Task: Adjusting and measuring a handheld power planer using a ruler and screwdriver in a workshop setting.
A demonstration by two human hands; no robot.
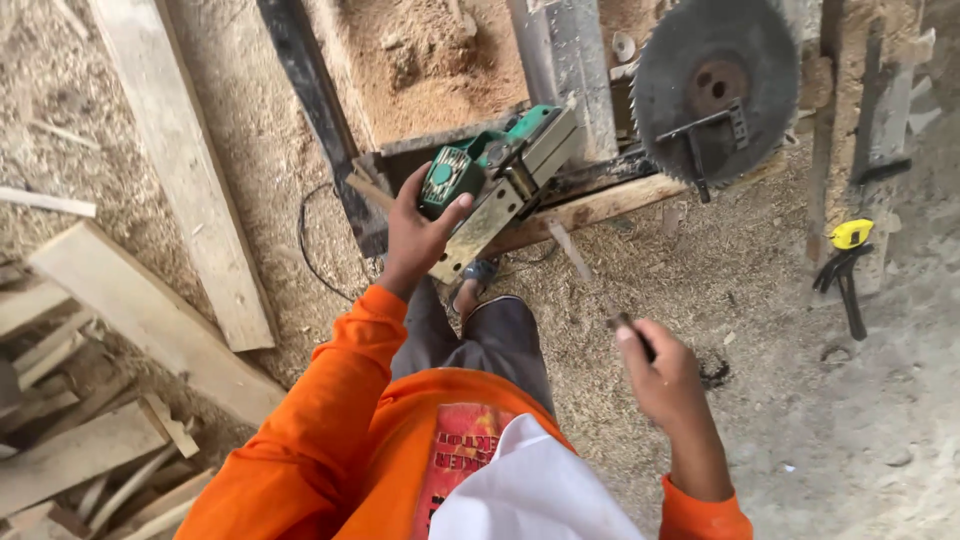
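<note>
Two hands are in use, both mine. At nine o'clock lie loose planks (150, 320) on sawdust. My left hand (418, 232), near centre at eleven o'clock, has its fingers clamped round the green grip of the electric planer (495, 180), which I hold tilted in the air with its metal base turned outward, just beside the timber frame (590, 208). I judge the planer heavy and rigid, its smooth base slippery with dust; the moulded grip is the sound place to hold, well clear of the cutter slot. My right hand (662, 378), at four o'clock, has its fingers closed on a thin stick-like tool (590, 280); its kind I cannot tell. A circular saw blade (715, 85) stands at one o'clock. A hammer (848, 272) lies at three o'clock.
</note>
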